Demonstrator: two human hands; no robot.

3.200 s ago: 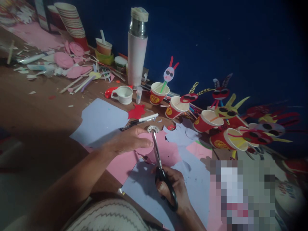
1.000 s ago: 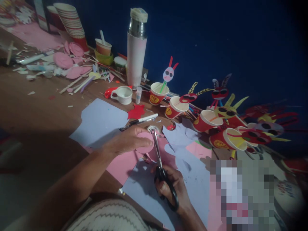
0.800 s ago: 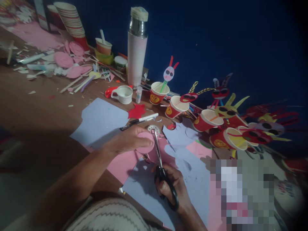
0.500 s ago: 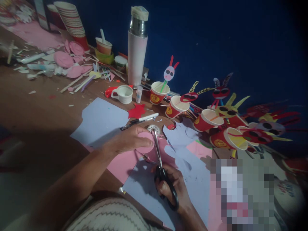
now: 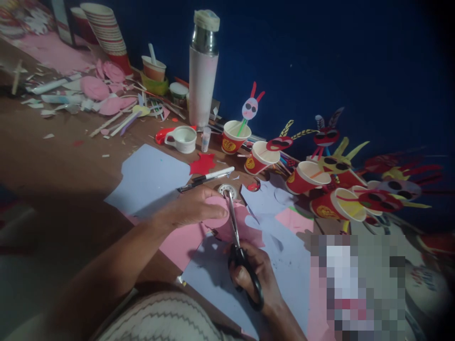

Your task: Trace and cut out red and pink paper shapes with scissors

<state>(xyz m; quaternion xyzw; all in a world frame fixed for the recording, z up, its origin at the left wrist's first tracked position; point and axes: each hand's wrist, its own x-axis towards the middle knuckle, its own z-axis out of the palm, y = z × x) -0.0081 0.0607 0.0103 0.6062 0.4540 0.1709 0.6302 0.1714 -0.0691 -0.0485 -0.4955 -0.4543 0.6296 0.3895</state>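
My left hand (image 5: 194,207) pinches a piece of pink paper (image 5: 216,211), its thumb lying on top near a rounded edge. My right hand (image 5: 261,270) grips black-handled scissors (image 5: 235,237) by the finger loops. The blades point away from me and lie against the pink paper, just right of my left thumb; they look nearly closed. More pink paper (image 5: 249,225) hangs to the right of the blades. Below both hands lie a large pale blue sheet (image 5: 284,284) and a pink sheet (image 5: 181,244). Just beyond the scissor tips is a white spool-like ring (image 5: 227,190).
Paper cups with cut-out paper faces (image 5: 236,137) line the right side by a dark blue wall. A tall flask (image 5: 203,85), a white mug (image 5: 183,139) and a marker (image 5: 216,173) stand or lie beyond my hands. Paper scraps (image 5: 94,90) and stacked cups (image 5: 103,33) occupy the left back.
The pink paper in my left hand has shifted very slightly, and the part right of the blades hangs a little differently. Both hands stay almost in place.
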